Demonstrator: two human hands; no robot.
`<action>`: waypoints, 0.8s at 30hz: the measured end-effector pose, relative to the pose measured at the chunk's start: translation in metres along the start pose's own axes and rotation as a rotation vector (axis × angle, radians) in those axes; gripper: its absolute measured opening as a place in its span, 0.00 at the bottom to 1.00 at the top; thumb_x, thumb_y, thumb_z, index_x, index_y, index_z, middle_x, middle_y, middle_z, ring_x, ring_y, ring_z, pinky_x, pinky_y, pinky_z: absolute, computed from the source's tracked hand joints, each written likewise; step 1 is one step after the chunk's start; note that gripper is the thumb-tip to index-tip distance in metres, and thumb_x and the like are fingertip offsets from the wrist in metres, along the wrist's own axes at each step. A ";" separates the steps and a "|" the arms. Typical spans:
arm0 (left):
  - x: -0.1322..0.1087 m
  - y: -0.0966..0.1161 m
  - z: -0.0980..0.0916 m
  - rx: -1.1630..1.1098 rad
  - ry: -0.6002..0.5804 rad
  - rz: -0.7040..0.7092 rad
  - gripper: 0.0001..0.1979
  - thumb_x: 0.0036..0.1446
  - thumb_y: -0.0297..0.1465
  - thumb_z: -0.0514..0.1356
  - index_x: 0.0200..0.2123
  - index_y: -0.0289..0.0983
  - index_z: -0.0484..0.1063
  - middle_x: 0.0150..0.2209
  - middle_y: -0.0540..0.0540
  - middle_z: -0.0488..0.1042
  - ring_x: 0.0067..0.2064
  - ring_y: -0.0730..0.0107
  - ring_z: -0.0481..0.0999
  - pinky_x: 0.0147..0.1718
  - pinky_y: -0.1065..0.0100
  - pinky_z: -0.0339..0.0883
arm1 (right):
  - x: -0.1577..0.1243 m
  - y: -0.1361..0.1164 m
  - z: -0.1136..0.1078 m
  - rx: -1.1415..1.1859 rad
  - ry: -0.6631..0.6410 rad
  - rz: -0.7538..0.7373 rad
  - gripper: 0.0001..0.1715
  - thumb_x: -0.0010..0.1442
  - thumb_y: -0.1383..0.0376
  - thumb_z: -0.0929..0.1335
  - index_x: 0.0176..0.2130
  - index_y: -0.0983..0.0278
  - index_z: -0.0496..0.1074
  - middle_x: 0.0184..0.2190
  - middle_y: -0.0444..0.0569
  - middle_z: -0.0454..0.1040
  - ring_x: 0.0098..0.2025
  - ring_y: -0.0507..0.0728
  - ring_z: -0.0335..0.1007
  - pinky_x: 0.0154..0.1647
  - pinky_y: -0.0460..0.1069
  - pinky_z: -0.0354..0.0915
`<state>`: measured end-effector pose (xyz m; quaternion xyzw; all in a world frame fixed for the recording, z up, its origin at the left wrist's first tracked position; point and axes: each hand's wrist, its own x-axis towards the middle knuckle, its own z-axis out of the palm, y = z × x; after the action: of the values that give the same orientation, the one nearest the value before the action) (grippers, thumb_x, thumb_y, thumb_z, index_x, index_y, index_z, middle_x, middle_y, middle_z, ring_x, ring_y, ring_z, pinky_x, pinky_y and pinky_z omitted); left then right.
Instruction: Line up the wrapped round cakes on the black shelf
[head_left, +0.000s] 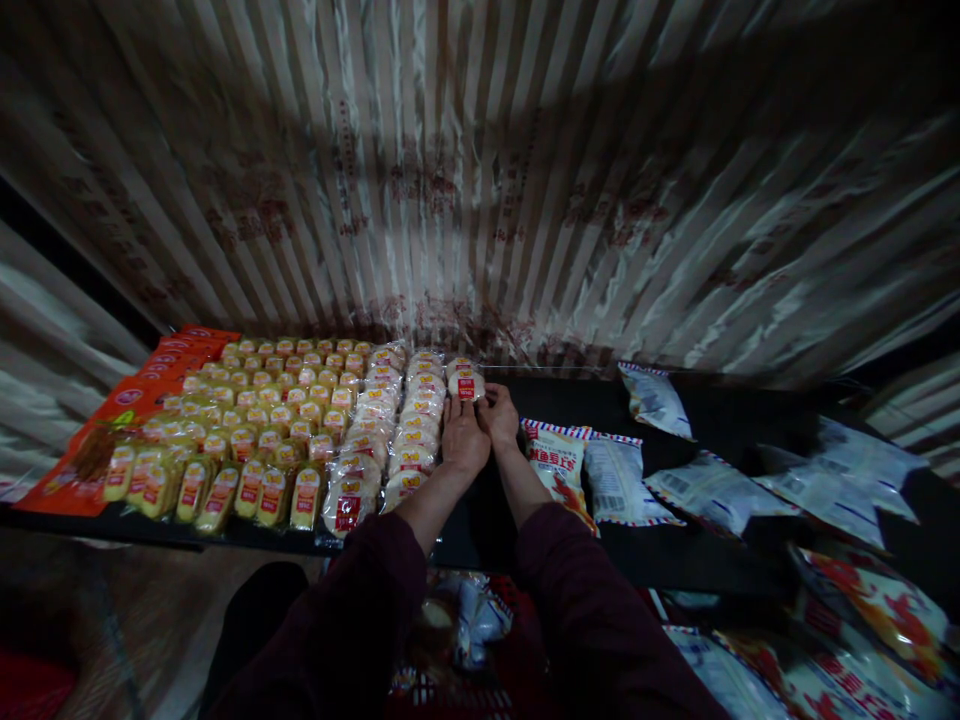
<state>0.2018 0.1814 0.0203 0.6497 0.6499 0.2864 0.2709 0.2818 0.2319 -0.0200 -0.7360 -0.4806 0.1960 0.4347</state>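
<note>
Both of my hands are together at the near edge of a wrapped round cake (466, 385) with a red label, at the far end of a new row. My left hand (465, 437) has its fingertips on the cake's lower edge. The fingers of my right hand (500, 415) are bent against the cake's right side. Left of them runs a row of overlapping wrapped round cakes (420, 430), with a second such row (360, 460) beside it. Further left, wrapped yellow oval cakes (274, 490) stand in several rows.
Orange-red packets (127, 400) lie at the table's left end. On the black table (480, 530), white snack bags (619, 478) and a red-and-white bag (559, 460) lie to the right. A red basket (450, 690) with bags stands below. A striped curtain (465, 180) hangs behind.
</note>
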 end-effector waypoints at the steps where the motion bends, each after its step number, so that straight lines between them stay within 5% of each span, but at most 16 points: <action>1: 0.000 0.000 0.000 -0.004 -0.001 0.004 0.23 0.59 0.26 0.48 0.57 0.29 0.64 0.62 0.33 0.60 0.66 0.56 0.53 0.64 0.54 0.48 | 0.000 0.001 0.001 0.006 0.002 -0.005 0.13 0.52 0.70 0.64 0.40 0.59 0.68 0.34 0.48 0.77 0.36 0.57 0.74 0.43 0.53 0.67; 24: 0.007 0.000 -0.001 0.043 -0.045 0.021 0.26 0.56 0.22 0.49 0.59 0.26 0.62 0.63 0.32 0.59 0.67 0.55 0.51 0.65 0.57 0.47 | 0.004 0.002 0.005 0.073 -0.006 0.000 0.11 0.53 0.69 0.64 0.39 0.61 0.68 0.34 0.48 0.76 0.36 0.56 0.73 0.42 0.51 0.66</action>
<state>0.2007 0.1885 0.0209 0.6684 0.6428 0.2606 0.2686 0.2813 0.2376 -0.0241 -0.7189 -0.4744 0.2157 0.4600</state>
